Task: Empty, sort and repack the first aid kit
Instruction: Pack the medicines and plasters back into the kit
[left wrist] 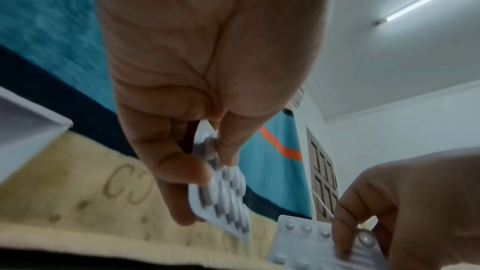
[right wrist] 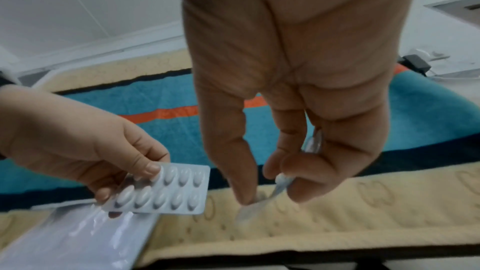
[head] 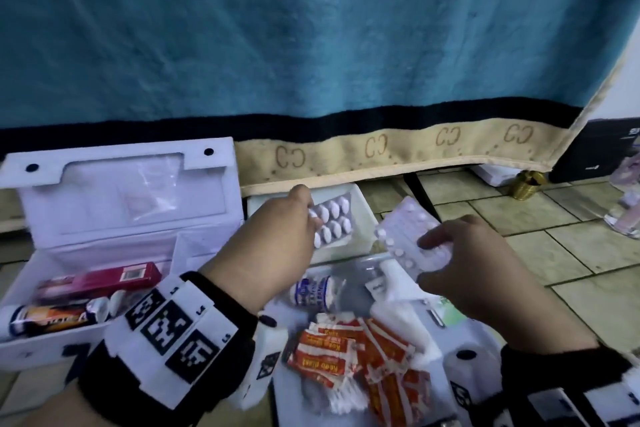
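Left hand (head: 277, 229) pinches one short end of a blister pack of oblong tablets (head: 331, 222), long axis running away from the grip, up and right. Right hand (head: 474, 260) pinches a second strip of small round pills (head: 408, 239) just right of it, apart. Open kit box (head: 114, 218) lies left of the left grip, nearer that hand; likely destination.

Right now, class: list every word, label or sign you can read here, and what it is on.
"CC": repeated on the blanket border.
Orange sachets: print too blurred.
Bottle label: too blurred.
Tube, pink box: too blurred.
Oval-pill strip, round-pill strip: none legible.
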`<state>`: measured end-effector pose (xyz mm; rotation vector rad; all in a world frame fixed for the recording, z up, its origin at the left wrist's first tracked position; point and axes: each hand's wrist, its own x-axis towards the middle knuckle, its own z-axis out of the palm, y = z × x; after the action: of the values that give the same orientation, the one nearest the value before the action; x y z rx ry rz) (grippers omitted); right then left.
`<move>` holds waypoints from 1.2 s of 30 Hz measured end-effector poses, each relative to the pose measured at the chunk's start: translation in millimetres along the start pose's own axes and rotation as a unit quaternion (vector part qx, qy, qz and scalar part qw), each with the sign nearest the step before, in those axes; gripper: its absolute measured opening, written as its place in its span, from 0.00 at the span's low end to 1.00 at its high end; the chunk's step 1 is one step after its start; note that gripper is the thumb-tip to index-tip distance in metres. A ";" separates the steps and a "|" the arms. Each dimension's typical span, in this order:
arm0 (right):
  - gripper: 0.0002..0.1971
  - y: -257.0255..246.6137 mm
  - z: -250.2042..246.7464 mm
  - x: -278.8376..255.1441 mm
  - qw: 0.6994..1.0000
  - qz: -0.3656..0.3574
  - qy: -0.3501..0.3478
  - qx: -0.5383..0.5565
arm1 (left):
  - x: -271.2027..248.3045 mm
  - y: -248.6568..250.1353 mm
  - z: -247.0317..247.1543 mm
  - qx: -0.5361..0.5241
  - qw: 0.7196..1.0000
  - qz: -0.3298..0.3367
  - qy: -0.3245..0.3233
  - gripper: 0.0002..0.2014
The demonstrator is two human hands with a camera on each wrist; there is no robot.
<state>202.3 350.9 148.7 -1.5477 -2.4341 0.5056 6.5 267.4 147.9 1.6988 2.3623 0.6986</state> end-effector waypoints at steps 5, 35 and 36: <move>0.06 -74.7 7.4 -3.8 0.982 -0.109 0.055 0.145 | -29.4 -53.1 -63.0 -0.071 0.994 -0.049 0.067 0.02; 0.13 -339.1 167.8 41.1 0.923 -0.320 -0.156 -0.148 | -116.6 -274.9 -140.9 -0.041 0.966 -0.211 0.144 0.03; 0.13 -339.5 167.7 42.4 0.924 -0.322 -0.153 -0.138 | -115.9 -274.9 -141.3 -0.044 0.965 -0.210 0.149 0.03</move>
<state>-157.9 228.5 128.8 -0.6744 -3.1475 0.2925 -242.5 51.4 131.4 1.0601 2.7148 1.0129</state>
